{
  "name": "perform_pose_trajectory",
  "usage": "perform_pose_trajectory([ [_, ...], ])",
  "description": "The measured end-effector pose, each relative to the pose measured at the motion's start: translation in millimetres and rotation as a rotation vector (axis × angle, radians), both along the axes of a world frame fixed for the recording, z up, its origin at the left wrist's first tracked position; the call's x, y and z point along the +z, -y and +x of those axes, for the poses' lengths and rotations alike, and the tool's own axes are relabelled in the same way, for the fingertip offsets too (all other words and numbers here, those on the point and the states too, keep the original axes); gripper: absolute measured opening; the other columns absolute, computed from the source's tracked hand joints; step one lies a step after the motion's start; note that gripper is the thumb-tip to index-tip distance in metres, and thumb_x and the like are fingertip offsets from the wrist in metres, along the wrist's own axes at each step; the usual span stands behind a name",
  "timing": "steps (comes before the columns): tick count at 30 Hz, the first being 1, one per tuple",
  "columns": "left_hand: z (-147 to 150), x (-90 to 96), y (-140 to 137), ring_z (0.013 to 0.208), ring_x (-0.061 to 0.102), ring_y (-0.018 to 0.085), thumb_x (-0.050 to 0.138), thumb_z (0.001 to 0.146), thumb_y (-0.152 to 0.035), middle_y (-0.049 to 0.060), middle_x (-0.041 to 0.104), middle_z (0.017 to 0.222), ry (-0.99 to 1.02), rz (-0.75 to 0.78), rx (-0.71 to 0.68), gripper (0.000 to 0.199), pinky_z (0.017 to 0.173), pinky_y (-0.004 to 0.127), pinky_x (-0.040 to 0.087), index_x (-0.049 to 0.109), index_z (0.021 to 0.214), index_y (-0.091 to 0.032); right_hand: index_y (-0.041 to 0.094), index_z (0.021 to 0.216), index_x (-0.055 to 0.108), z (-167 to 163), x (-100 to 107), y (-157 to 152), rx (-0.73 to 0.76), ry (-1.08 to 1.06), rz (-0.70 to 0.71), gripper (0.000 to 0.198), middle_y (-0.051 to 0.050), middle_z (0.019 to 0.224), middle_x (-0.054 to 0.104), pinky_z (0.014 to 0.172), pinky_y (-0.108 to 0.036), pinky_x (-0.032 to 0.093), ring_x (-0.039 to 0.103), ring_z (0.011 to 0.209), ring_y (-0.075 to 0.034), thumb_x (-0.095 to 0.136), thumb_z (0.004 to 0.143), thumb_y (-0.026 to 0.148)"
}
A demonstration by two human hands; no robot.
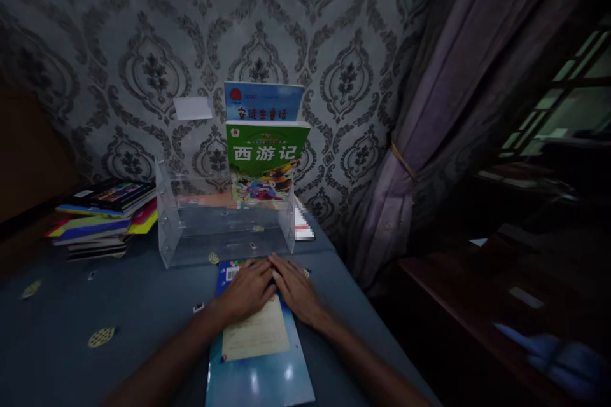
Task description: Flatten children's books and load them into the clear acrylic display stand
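Observation:
A light-blue book (258,378) lies on the table, its barcode edge away from me and a cream text panel in its middle. My left hand (249,289) rests flat over the upper part of this book, fingers stretched forward. Beside it, my right hand (296,291) lies across the book's upper right edge, its fingertips meeting those of the left. Neither hand grips anything. Just beyond stands a transparent plastic rack (168,216). Upright at its right side are a green book (267,162) and, behind that, a taller blue book (265,100).
A pile of books (107,216) lies left of the rack. The blue-grey table (57,356) meets a patterned wall (258,25). A tied purple curtain (396,191) hangs at the right, near a dark reddish surface (477,299) with a blue object (554,353) on it.

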State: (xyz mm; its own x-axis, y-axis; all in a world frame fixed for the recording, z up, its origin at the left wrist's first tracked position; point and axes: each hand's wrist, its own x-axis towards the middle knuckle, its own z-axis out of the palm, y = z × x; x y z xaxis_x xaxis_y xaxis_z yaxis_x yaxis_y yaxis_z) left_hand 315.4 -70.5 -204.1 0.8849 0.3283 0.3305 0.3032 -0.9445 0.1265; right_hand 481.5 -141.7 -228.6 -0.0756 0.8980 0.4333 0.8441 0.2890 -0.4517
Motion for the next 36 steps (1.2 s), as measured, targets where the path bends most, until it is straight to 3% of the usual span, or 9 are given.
perform_pose_trajectory([
  [9,-5,0.4,-7,0.133,0.051,0.025,0.041,0.1,-0.023,0.015,0.054,0.144,-0.041,-0.037,-0.028,0.037,0.106,0.047,0.038,0.053,0.134,-0.013,0.015,0.152,0.034,-6,6,36,0.046,0.006,-0.132,0.053,-0.014,0.154,0.042,0.12,-0.049,0.029,0.037,0.144,-0.021,0.03,0.103,0.033],
  [19,-6,-1.4,-9,0.141,0.041,0.021,0.03,0.105,-0.037,0.009,0.049,0.15,-0.097,-0.052,-0.017,0.045,0.108,0.04,0.033,0.048,0.142,-0.02,0.014,0.149,0.04,-15,15,70,0.033,0.142,-0.228,0.049,-0.016,0.154,0.04,0.119,-0.052,0.028,0.034,0.145,-0.023,0.032,0.103,0.03],
  [25,-5,1.0,-9,0.144,0.036,0.024,0.025,0.105,-0.04,0.01,0.038,0.157,-0.162,-0.026,-0.001,0.049,0.109,0.042,0.031,0.044,0.146,-0.02,0.012,0.149,0.04,-19,19,89,0.045,0.157,-0.23,0.05,-0.017,0.154,0.041,0.12,-0.05,0.027,0.034,0.146,-0.022,0.036,0.102,0.031],
  [36,-5,0.7,-10,0.144,0.035,0.024,0.027,0.105,-0.04,0.011,0.038,0.156,-0.18,-0.045,0.006,0.049,0.111,0.042,0.027,0.041,0.146,-0.018,0.014,0.149,0.039,-27,16,134,0.078,0.186,-0.167,0.049,-0.017,0.151,0.046,0.117,-0.053,0.033,0.04,0.142,-0.023,0.038,0.102,0.025],
])
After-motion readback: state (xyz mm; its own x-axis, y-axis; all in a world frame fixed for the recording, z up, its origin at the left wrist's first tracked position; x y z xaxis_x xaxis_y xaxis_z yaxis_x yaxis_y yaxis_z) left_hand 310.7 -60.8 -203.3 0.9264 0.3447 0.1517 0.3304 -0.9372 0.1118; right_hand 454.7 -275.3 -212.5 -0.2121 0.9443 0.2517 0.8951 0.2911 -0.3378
